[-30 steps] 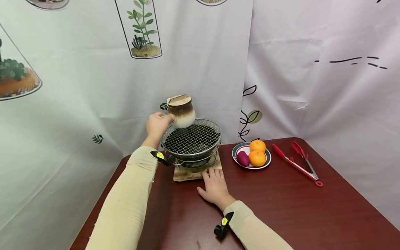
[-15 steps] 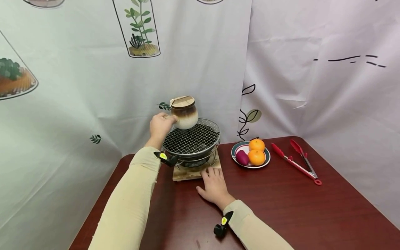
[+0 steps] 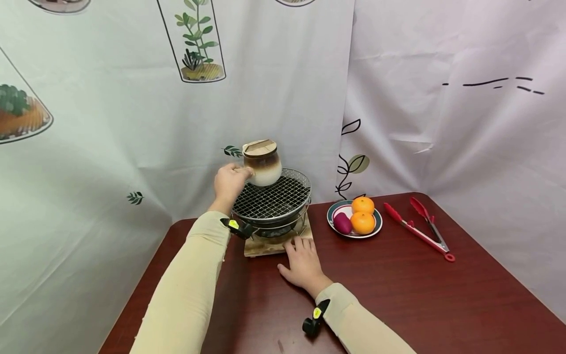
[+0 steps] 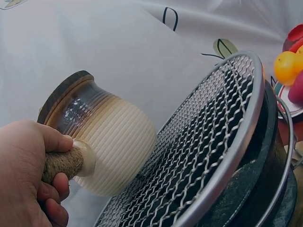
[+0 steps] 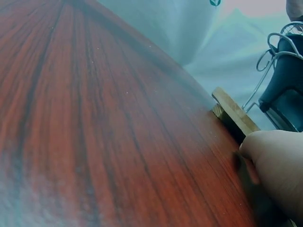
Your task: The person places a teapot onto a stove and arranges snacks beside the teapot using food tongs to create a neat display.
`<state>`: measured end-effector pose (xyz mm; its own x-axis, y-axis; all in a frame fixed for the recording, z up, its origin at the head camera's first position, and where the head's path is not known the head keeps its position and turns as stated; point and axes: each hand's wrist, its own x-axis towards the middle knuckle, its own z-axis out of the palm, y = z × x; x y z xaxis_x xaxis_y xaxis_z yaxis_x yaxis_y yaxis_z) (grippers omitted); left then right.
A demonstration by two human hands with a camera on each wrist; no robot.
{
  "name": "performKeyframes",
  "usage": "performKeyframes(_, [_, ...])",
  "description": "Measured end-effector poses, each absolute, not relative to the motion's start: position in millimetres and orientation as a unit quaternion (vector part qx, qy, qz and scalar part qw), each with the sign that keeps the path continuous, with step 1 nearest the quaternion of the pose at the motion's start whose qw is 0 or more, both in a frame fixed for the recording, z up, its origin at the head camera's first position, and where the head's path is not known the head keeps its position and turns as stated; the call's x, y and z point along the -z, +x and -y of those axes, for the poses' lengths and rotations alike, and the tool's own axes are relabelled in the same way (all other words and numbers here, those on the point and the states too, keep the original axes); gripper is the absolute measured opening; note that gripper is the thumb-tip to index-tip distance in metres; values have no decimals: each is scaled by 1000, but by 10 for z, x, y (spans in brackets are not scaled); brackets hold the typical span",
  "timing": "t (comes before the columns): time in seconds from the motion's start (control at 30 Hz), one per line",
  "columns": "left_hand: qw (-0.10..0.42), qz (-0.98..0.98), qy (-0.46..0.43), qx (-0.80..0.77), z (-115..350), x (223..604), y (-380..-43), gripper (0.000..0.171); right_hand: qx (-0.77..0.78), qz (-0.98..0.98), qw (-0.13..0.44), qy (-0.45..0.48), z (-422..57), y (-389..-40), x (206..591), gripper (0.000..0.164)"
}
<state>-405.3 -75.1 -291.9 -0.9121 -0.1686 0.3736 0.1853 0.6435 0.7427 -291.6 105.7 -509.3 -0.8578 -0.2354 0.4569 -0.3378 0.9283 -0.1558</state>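
Observation:
My left hand [image 3: 231, 183] grips the twine-wrapped side handle [image 4: 63, 163] of a ribbed ceramic pot [image 3: 265, 173], cream below and brown above. A flat wooden lid [image 3: 260, 147] covers the pot. It is over the back left of a round wire-mesh grill [image 3: 274, 199]; I cannot tell whether its base touches the mesh. Beneath the grill, a dark bowl-shaped stove in a wire frame stands on a wooden board [image 3: 261, 247]. My right hand [image 3: 302, 263] rests at the board's front edge, fingers extended onto it and thumb out to the side.
Right of the grill, a plate [image 3: 330, 216] holds two oranges [image 3: 362, 222] and a purple oval item [image 3: 342, 223]. Red-handled tongs [image 3: 424, 236] lie spread farther right on the dark red table [image 3: 376, 285]. A printed curtain [image 3: 287, 98] hangs close behind.
My left hand has carried the pot slightly rightward over the grill, then a little lower. The right hand keeps its place on the board.

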Motion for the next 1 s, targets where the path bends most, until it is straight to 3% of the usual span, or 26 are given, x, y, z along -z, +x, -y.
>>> performKeyframes(0.57, [198,884,-3,425,733,2992,-3985,28,-115,955,228,151,-1054,-2914,5090,54])
performKeyframes(1.0, [169,902,-12,396,789,2994,-4041,38,-115,958,216,148,-1052,-2910,5070,55])
